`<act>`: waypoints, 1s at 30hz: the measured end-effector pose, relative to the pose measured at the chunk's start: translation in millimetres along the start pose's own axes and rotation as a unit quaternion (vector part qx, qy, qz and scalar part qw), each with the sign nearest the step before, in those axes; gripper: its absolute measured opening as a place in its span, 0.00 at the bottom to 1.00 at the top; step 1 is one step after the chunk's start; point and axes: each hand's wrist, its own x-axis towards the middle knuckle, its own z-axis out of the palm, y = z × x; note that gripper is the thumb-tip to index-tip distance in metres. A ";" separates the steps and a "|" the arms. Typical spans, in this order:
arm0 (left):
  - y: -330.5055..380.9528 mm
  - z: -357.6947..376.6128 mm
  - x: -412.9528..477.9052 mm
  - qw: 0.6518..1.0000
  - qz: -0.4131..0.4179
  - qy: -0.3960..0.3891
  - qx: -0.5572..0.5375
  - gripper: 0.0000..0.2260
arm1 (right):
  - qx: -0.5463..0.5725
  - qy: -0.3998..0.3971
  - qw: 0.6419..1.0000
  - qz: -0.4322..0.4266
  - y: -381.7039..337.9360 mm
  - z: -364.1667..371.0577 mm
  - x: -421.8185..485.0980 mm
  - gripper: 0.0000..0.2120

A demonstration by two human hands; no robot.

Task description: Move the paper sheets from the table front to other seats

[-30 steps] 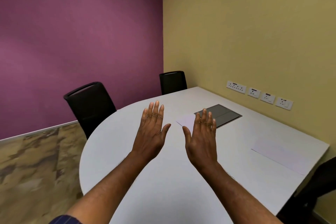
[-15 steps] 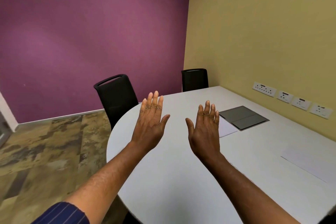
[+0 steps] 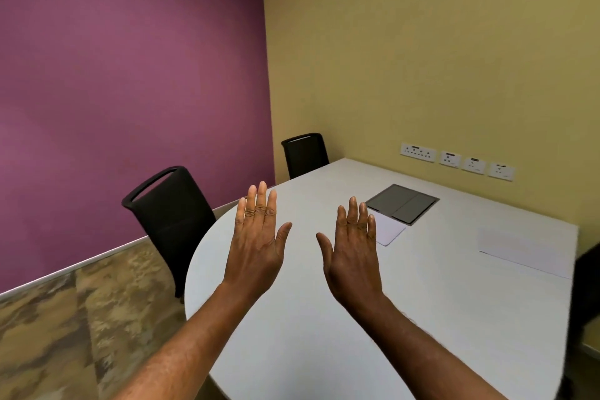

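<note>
My left hand (image 3: 258,239) and my right hand (image 3: 352,252) are raised side by side above the white table (image 3: 308,334), backs toward me, fingers spread, holding nothing. One pale paper sheet (image 3: 388,230) lies flat mid-table, partly hidden behind my right hand's fingers. A second paper sheet (image 3: 526,252) lies flat near the table's right edge. Neither hand touches a sheet.
A grey hatch panel (image 3: 402,203) is set into the tabletop beyond the near sheet. A black chair (image 3: 168,214) stands at the table's left curve, another black chair (image 3: 305,154) at the far end. Wall sockets (image 3: 457,161) line the yellow wall. A dark chair edge (image 3: 587,289) shows at right.
The view has swung back and forth, so the table and chairs shift in frame. Both hands stay raised and spread, now slightly wider apart. The sheets have not moved.
</note>
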 end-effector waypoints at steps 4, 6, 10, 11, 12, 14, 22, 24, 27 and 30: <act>-19.3 7.8 10.9 1.000 0.004 0.009 -0.020 0.29 | -0.016 -0.003 1.000 0.016 -15.7 7.9 11.2 0.34; -28.7 16.8 16.4 0.999 0.005 0.006 -0.031 0.29 | -0.020 0.002 1.000 0.022 -20.2 16.9 18.8 0.34; -45.8 36.4 38.1 0.999 0.018 0.007 -0.032 0.29 | -0.018 0.019 0.999 0.031 -19.5 40.1 41.8 0.34; -49.9 42.0 44.7 0.999 0.024 0.010 -0.031 0.29 | -0.019 0.028 0.999 0.032 -17.5 46.5 49.0 0.33; -53.9 47.9 52.0 0.999 0.029 0.012 -0.031 0.29 | -0.021 0.038 0.998 0.033 -15.4 52.5 57.1 0.33; -59.8 58.2 66.9 0.999 0.032 0.011 -0.034 0.29 | -0.029 0.053 0.997 0.037 -10.8 62.8 72.7 0.33; -78.8 100.3 122.0 0.997 0.045 0.015 -0.061 0.29 | -0.070 0.084 0.993 0.045 -0.3 93.9 124.9 0.32; -91.8 113.1 135.6 0.996 0.051 0.012 -0.072 0.29 | -0.082 0.088 0.991 0.050 -2.2 105.2 135.9 0.32; -114.8 136.1 154.9 0.993 0.068 0.012 -0.093 0.29 | -0.100 0.091 0.988 0.073 -9.4 128.2 150.8 0.32; -138.8 157.4 165.8 0.988 0.087 0.005 -0.127 0.29 | -0.137 0.093 0.981 0.101 -19.9 150.1 159.1 0.32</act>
